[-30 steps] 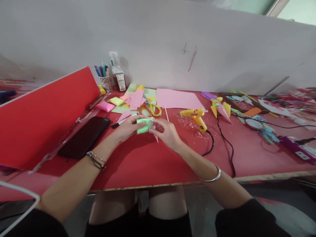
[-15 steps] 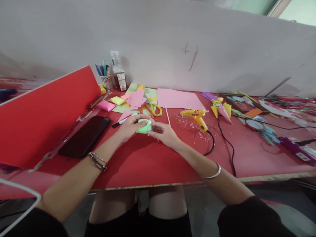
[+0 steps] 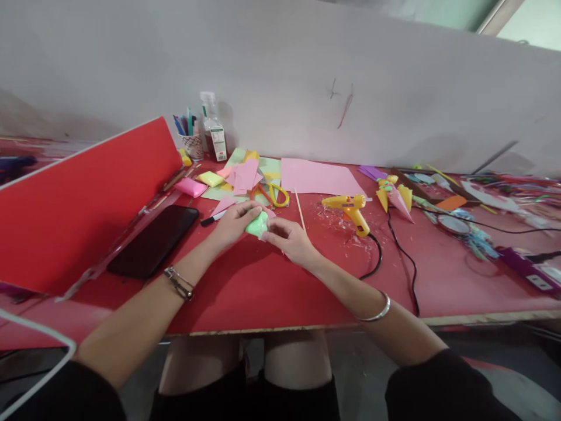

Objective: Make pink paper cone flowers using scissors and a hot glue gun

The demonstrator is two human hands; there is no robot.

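Both hands meet over the red table around a small green packet of soft clay (image 3: 257,224) in a clear wrapper. My left hand (image 3: 234,225) grips the packet's left side, thumb on top. At its right end, my right hand (image 3: 292,238) pinches the wrapper's clear edge between thumb and fingers. A black-and-white marker (image 3: 213,218) lies just behind my left hand. Beyond my hands are scissors (image 3: 279,196) with yellow and orange handles, and a thin wooden stick (image 3: 300,209). The far side of the packet is partly hidden by my fingers.
A yellow glue gun (image 3: 350,209) with a black cord lies to the right among glue scraps. A dark phone (image 3: 153,241) and a large red board (image 3: 87,204) are at left. Pink paper (image 3: 322,176), pink (image 3: 191,187) and yellow packets (image 3: 210,178), and a glass bottle (image 3: 214,134) are behind.
The green packet looks tilted and more squeezed in my left hand. My right hand still pinches its wrapper edge. The whole view has shifted slightly.
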